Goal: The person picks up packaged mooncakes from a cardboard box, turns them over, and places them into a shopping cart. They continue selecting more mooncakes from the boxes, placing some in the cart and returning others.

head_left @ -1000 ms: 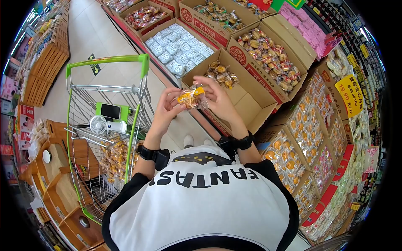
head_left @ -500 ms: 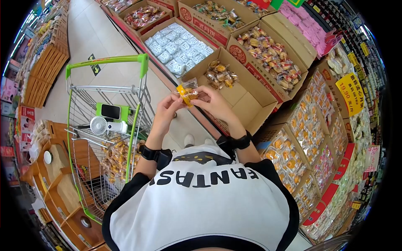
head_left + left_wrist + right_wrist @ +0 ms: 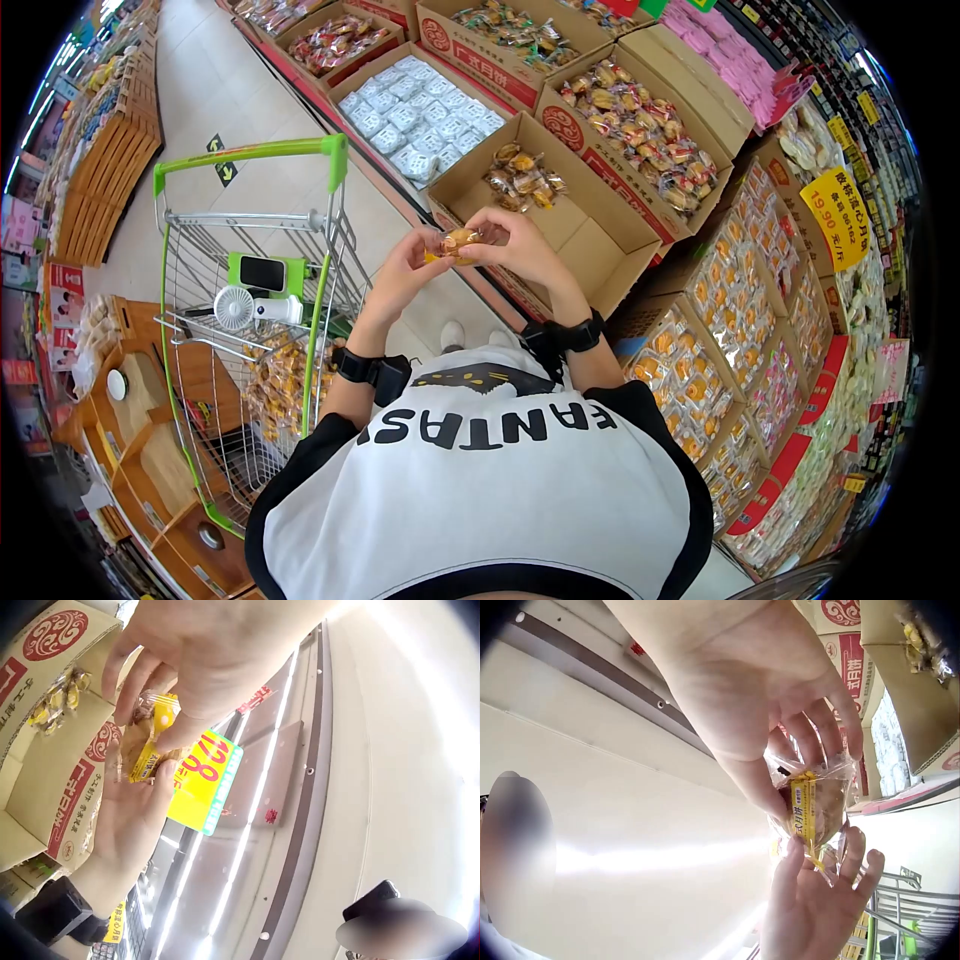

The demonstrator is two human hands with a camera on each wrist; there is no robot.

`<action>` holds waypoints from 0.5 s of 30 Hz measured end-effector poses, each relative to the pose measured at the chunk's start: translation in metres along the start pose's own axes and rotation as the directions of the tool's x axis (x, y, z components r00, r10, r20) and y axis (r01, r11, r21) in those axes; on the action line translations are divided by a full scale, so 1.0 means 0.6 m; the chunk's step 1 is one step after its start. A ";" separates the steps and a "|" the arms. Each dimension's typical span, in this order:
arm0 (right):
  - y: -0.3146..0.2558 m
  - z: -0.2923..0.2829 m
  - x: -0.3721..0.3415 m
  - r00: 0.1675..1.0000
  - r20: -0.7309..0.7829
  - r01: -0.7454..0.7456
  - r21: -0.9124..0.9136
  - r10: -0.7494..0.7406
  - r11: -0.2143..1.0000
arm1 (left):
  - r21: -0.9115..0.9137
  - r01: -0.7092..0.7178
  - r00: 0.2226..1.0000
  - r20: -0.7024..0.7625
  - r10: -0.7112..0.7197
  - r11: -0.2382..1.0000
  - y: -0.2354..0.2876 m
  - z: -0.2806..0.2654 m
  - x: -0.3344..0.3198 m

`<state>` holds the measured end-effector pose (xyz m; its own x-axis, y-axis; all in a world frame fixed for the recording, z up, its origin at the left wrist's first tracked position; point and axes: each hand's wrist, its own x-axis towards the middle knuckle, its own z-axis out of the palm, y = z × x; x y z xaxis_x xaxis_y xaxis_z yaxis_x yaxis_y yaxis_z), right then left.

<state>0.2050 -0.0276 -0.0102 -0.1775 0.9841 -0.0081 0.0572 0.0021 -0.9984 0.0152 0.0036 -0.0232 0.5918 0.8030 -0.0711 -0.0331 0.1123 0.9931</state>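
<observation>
A clear-wrapped mooncake with a yellow label (image 3: pixel 460 242) is held between both hands at chest height. In the head view, my left hand (image 3: pixel 405 268) pinches its left end and my right hand (image 3: pixel 515 252) pinches its right end. The left wrist view shows the package (image 3: pixel 150 742) between thumbs and fingers, yellow label visible. In the right wrist view, the wrapped cake (image 3: pixel 821 810) has its label upright, with the right hand (image 3: pixel 757 697) above and the left hand (image 3: pixel 814 907) below.
A green-handled cart (image 3: pixel 250 150) stands at the left, holding a phone (image 3: pixel 262 273), a small white fan (image 3: pixel 234 308) and bagged goods. Right of the hands, a cardboard box (image 3: pixel 600 250) contains several wrapped cakes (image 3: pixel 522 178); white packets (image 3: pixel 425 110) fill a neighbouring box.
Both hands have turned the package, which was upright half a second ago and now lies flatter and slightly lower. The head view has shifted slightly.
</observation>
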 end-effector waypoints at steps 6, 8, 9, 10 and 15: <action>0.012 -0.016 0.012 0.999 0.008 0.030 0.118 -0.032 0.993 | -0.120 0.048 0.999 0.012 -0.047 0.992 -0.004 0.003 0.008; 0.024 -0.038 0.019 1.000 -0.010 0.004 0.071 -0.003 0.997 | -0.106 0.051 0.998 -0.023 -0.054 0.993 -0.001 0.005 0.009; 0.040 -0.051 0.027 1.000 -0.010 0.003 0.071 -0.002 0.997 | -0.107 0.051 0.998 -0.022 -0.054 0.993 -0.002 0.004 0.009; 0.057 -0.063 0.036 0.998 -0.061 -0.023 0.124 0.030 0.992 | -0.135 0.048 0.998 -0.030 -0.053 0.990 -0.002 0.002 0.009; 0.045 -0.083 0.067 0.973 -0.122 -0.165 0.238 0.198 0.957 | -0.125 0.066 0.997 -0.032 -0.070 0.990 -0.018 -0.005 0.018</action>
<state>0.2482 0.0210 -0.0345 -0.0413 0.9792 -0.1985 -0.1494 -0.2025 -0.9678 0.0195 0.0128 -0.0352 0.5668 0.8113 -0.1435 -0.0946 0.2371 0.9669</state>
